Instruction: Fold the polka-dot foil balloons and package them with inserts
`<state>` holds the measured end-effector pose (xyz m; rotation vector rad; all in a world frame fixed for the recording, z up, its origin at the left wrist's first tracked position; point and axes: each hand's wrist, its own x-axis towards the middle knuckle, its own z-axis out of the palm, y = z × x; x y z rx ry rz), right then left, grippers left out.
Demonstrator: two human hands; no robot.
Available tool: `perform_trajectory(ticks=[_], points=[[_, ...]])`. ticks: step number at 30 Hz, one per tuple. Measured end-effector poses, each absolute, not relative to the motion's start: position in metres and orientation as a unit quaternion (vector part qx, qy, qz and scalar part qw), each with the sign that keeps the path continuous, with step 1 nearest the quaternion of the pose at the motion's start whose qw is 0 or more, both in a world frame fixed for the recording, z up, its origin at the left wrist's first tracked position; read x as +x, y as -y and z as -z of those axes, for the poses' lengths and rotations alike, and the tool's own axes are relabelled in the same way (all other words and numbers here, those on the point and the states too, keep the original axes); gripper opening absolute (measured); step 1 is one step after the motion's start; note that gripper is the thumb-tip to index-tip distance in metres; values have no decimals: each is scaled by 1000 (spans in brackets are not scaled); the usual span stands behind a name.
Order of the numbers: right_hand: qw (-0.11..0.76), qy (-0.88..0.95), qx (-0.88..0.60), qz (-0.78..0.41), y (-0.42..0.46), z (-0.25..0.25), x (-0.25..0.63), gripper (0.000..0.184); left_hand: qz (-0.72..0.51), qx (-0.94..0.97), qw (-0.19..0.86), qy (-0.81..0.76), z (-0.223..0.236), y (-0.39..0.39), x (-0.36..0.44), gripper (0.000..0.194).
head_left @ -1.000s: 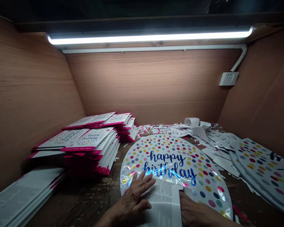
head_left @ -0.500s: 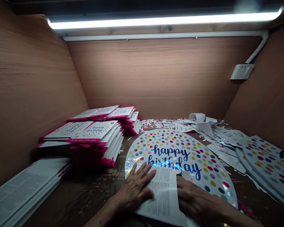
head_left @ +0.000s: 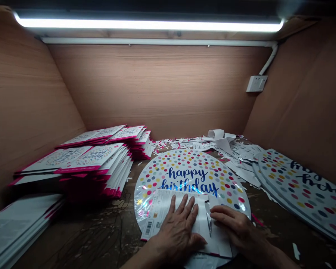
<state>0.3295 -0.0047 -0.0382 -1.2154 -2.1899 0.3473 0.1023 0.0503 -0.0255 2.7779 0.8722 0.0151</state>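
Note:
My left hand (head_left: 182,224) lies flat with its fingers spread, pressing on a white printed card packet (head_left: 162,201). The packet shows fine text and a barcode at its left end. My right hand (head_left: 235,226) is at the packet's right side, its fingers bent and pressed together at the edge of a flap; the thumb is hidden. Shiny film (head_left: 209,215) shows in the gap beside those fingertips. Under the packet is a round, glossy foil balloon (head_left: 190,164), flat, with coloured dots and blue "happy birthday" lettering.
Pink-edged happy birthday packets (head_left: 95,157) stand in stacks at the left. A pile of grey-white printed cards (head_left: 25,224) lies nearer. More flat dotted balloons (head_left: 302,186) are stacked at the right. Paper strips (head_left: 226,142) litter the back, below a wall socket (head_left: 257,83).
The view has swung right. My left hand has moved further onto the packet, uncovering its barcode end. My right hand has drawn out to the flap edge, where film now shows.

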Motion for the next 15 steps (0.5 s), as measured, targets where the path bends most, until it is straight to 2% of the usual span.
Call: perform_trajectory(ticks=[9, 12, 15], points=[[263, 853, -446, -72, 2, 41, 313, 18, -2, 949, 101, -298, 40, -46, 103, 64], [207, 869, -447, -50, 4, 44, 310, 12, -12, 950, 99, -296, 40, -46, 103, 64], [147, 880, -449, -48, 3, 50, 312, 16, -14, 951, 99, -292, 40, -45, 103, 65]])
